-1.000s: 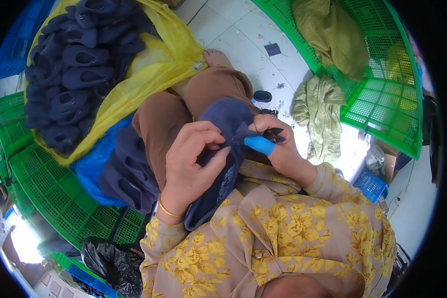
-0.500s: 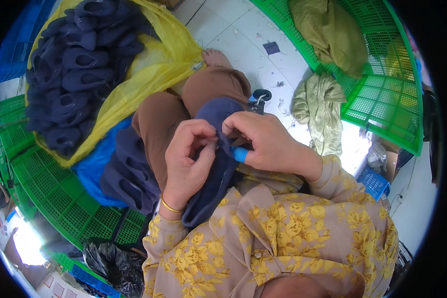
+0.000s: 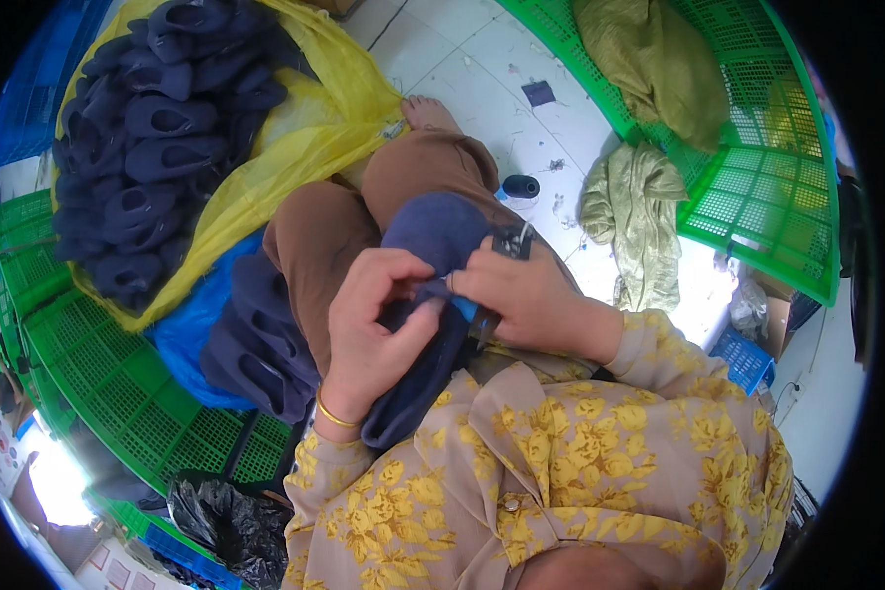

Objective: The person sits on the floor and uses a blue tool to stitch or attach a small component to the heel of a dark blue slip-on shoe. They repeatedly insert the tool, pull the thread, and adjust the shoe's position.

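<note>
So, biggest stuff first: there's a green plastic lattice crate [image 3: 777,177] on the right with olive cloth [image 3: 649,69] piled in it, and a yellow plastic bag [image 3: 295,128] on the left stuffed with dark navy knitted pieces [image 3: 147,147]. A smaller stack of the same navy pieces [image 3: 260,339] sits on a blue plastic bag [image 3: 191,329] just beside the left knee.

The one being worked on is the dark navy knitted fabric piece [image 3: 432,236], draped over the lap between both hands. The left hand [image 3: 368,324] is pinching a fold of it between thumb and fingertips. The right hand [image 3: 531,295] is closed around a small blue-handled cutting tool [image 3: 467,307], whose dark metal end sticks out by the knuckles, and its fingertips press on the same fold.

My take: keep the fabric stretched taut with the left pinch so only the loose bit gets nipped, not the knit itself. Short careful snips, with the left fingertips kept clear of the cutting end. A dark thread spool [image 3: 521,185] stands on the white tile floor [image 3: 482,69] near the knee.
</note>
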A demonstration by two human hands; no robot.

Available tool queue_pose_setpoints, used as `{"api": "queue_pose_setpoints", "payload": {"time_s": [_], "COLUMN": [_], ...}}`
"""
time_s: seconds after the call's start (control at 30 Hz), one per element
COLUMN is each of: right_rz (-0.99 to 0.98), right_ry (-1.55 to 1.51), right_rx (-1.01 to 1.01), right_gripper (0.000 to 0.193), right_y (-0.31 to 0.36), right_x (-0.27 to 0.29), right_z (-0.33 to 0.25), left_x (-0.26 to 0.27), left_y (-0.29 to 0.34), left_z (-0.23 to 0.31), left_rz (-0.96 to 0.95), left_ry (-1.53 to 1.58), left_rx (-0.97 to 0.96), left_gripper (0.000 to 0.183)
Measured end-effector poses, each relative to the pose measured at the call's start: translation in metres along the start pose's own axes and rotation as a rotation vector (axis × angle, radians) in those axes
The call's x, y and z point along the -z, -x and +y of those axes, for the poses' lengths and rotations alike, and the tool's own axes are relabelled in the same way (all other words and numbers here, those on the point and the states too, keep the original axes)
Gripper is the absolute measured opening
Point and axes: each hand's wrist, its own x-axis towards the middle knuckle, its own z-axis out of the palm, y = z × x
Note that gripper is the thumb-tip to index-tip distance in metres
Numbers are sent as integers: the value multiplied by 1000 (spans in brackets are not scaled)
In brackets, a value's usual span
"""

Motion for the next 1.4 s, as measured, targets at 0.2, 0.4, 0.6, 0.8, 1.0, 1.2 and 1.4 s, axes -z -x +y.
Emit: {"api": "queue_pose_setpoints", "payload": {"time_s": [0.2, 0.4, 0.6, 0.8, 1.0, 1.2, 1.4], "right_rz": [75, 76, 70, 131, 3, -16, 303], "right_ry": [238, 138, -9, -45, -392, -222, -396], "right_rx": [339, 302, 72, -16, -358, -203, -602], "right_gripper": [20, 24, 42, 40, 35, 32, 18], "right_y": [10, 12, 15, 19, 9, -12, -18], "right_x": [-2, -2, -5, -12, 13, 25, 14], "right_z": [6, 9, 5, 3, -8, -10, 1], "left_x": [3, 1, 1, 2, 4, -1, 1], "left_y": [11, 11, 14, 14, 16, 16, 16], "left_z": [7, 5, 5, 5, 4, 5, 2], "left_rz": [-41, -25, -12, -15, -25, -30, 7], "left_ry": [-268, -225, -218, -115, -65, -130, -164], "left_rx": [-191, -260, -236, -197, -136, -149, -211], "left_gripper": [23, 22, 20, 22, 23, 22, 21]}}
